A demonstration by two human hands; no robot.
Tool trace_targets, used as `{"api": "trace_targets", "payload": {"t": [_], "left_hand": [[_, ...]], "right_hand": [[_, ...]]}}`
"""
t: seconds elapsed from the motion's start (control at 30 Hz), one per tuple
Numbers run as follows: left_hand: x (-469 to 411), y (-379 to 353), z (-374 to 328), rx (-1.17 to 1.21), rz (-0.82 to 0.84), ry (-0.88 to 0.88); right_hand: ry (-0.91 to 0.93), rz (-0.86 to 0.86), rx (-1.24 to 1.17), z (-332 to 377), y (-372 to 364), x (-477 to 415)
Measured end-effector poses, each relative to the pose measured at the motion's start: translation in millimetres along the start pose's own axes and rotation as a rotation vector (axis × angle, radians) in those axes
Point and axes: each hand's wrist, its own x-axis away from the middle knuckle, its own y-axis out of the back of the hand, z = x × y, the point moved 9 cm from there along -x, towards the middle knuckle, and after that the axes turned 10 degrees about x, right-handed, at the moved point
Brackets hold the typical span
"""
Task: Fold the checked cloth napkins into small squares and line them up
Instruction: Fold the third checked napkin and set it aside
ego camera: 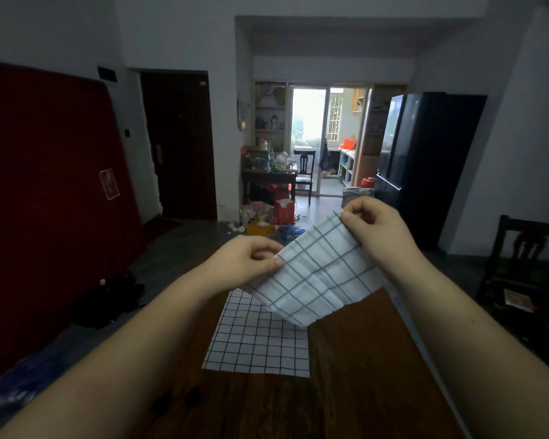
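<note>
A white napkin with blue-grey checks (320, 274) hangs in the air above the wooden table (362, 375), folded over and slanting up to the right. My left hand (248, 261) pinches its lower left corner. My right hand (374, 223) pinches its upper right corner. Under it a second napkin (260, 340), white with fine black checks, lies flat on the table; its far part is hidden by the held cloth.
A dark wooden chair (526, 267) stands right of the table. A red mattress (45, 201) leans on the left wall. Farther back are a black fridge (425, 166), a cluttered side table (270, 175) and litter on the floor.
</note>
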Motion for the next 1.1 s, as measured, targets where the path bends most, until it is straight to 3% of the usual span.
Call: {"api": "trace_targets", "payload": {"t": [0.33, 0.5, 0.67, 0.77, 0.97, 1.1], "left_hand": [[-27, -7, -11, -0.046, -0.070, 0.084], [-32, 8, -13, -0.036, -0.198, 0.050], [-32, 20, -21, 0.029, -0.259, 0.013], [-33, 20, -28, 0.051, -0.210, -0.011], [-24, 10, -51, 0.089, -0.035, -0.095], [-17, 3, -60, 0.092, 0.054, -0.151]], "right_hand": [[0.024, -0.014, 0.088, 12, 6, 11], [0.056, -0.048, 0.148, 23, -2, 35], [0.180, 0.144, 0.170, 31, -39, 68], [0.197, 0.196, 0.126, 28, -48, 74], [0.048, 0.062, 0.109, 9, -34, 51], [0.026, 0.201, 0.153, 5, -47, 45]]}}
